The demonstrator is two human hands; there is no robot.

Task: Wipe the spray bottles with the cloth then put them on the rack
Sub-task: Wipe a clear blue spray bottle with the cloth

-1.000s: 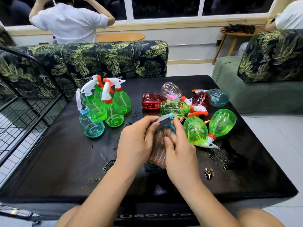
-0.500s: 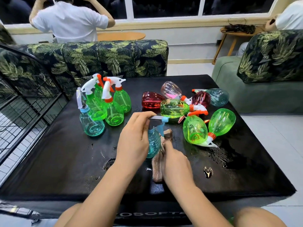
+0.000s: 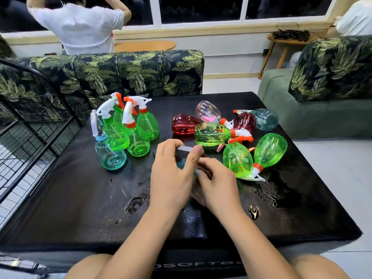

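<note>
Above the wet black table [image 3: 80,208], your left hand [image 3: 171,178] grips the teal spray bottle [image 3: 181,164], its sprayer head pinched between thumb and fingertips and its body hidden behind your palm. Its long axis runs palm to fingertips, head farthest from you. Your right hand [image 3: 219,188] curls alongside, but I can't tell what it grips.

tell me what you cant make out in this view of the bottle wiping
Head view:
- teal spray bottle: mostly covered by the left hand; only a sliver and its pale sprayer top show.
- cloth: not visible; whether the right hand holds it cannot be told.
- rack: cut off by the left frame edge.
</note>
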